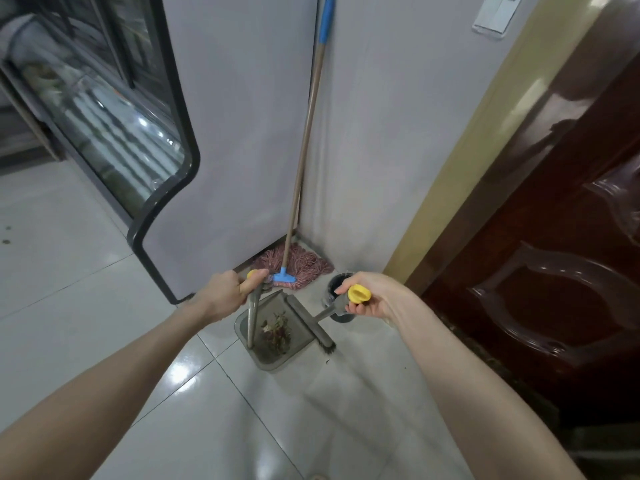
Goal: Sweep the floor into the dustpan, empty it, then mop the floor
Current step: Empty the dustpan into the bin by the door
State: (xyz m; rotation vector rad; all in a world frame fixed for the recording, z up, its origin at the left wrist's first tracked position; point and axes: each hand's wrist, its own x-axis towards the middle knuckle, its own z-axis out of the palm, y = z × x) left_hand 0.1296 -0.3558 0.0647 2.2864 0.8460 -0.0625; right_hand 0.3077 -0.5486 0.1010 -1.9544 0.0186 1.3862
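In the corner where the grey appliance meets the wall, beside the dark wooden door, I look down over pale floor tiles at the whole kit. The mop leans upright into the corner, untouched, its pink strands spread on the tiles behind everything else. In front of it the dustpan sits flat on the floor, its long handle rising nearly straight up to the left hand, whose fingers wrap closed around the yellow-tipped top. The broom lies along the pan's right edge, bristles touching the floor, its shaft slanting up and to the right into the right hand, which pinches it just below the yellow cap. A small dark bin stands just beyond the pan and to its right, almost under that right hand. A heap of debris lies inside the pan, so I judge the sweeping is about done and the emptying comes next. What matters is that the bin lies right of the left-hand grip, with the broom head between pan and bin. I reckon the left hand has to lift the pan level and carry it rightward while the broom clears out of the way.
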